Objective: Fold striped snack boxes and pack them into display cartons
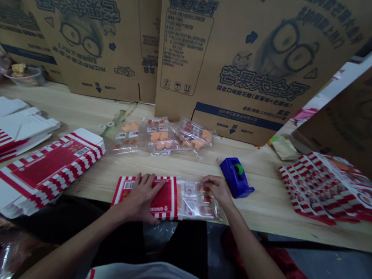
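Observation:
A red and white striped box [164, 198] lies flat at the near edge of the wooden table [267, 201]. My left hand [141, 195] lies flat on it with the fingers stretched out. A clear plastic packet [197, 203] with small printed pieces inside sticks out of the box's right end. My right hand [217, 189] rests on that packet, fingers curled down onto its far edge. Several more clear packets [162, 136] with orange contents lie further back in the middle of the table.
A blue tape dispenser [236, 176] stands just right of my right hand. Stacks of flat striped boxes lie at the left [43, 170] and right [328, 187]. Large printed cardboard cartons [252, 61] wall off the back. A small bowl [25, 74] sits far left.

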The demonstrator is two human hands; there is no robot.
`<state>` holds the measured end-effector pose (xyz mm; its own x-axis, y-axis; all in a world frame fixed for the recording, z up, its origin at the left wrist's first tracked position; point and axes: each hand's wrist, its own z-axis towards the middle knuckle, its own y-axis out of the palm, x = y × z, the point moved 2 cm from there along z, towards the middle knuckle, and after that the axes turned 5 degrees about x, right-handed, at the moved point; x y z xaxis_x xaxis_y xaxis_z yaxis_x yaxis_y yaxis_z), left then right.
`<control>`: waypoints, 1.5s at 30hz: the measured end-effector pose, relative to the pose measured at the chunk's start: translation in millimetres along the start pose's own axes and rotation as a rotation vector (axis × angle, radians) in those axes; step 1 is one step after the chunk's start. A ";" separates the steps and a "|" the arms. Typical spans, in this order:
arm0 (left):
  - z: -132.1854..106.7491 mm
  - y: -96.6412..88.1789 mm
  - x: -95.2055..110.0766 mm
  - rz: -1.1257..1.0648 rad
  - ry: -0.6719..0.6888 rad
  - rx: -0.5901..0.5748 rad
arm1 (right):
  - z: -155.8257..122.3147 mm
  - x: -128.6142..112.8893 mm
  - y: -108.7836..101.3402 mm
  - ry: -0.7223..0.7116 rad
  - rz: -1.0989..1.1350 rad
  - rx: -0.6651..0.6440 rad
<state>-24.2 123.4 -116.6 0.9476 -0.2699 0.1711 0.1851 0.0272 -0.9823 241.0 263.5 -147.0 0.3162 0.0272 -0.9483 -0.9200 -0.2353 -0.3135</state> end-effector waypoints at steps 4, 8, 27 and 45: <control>5.4 -0.9 15.4 -0.021 -0.004 -0.027 | -1.1 -7.7 32.5 -0.028 0.045 0.010; 3.6 -5.2 16.5 -0.014 -0.070 -0.036 | -16.2 -11.1 28.9 -0.096 -0.014 0.266; 3.1 -6.0 14.4 0.004 -0.200 0.178 | -58.9 -44.1 72.8 0.187 0.370 -0.018; -58.4 22.7 28.7 -1.023 -0.300 0.484 | -126.0 -24.4 72.8 0.068 0.455 0.083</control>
<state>-8.0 60.0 -138.4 0.3111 -0.1424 0.9396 0.9157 0.3096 -0.2563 195.5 123.3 -140.5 -0.1120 -0.1251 -0.9858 -0.9832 -0.1302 0.1283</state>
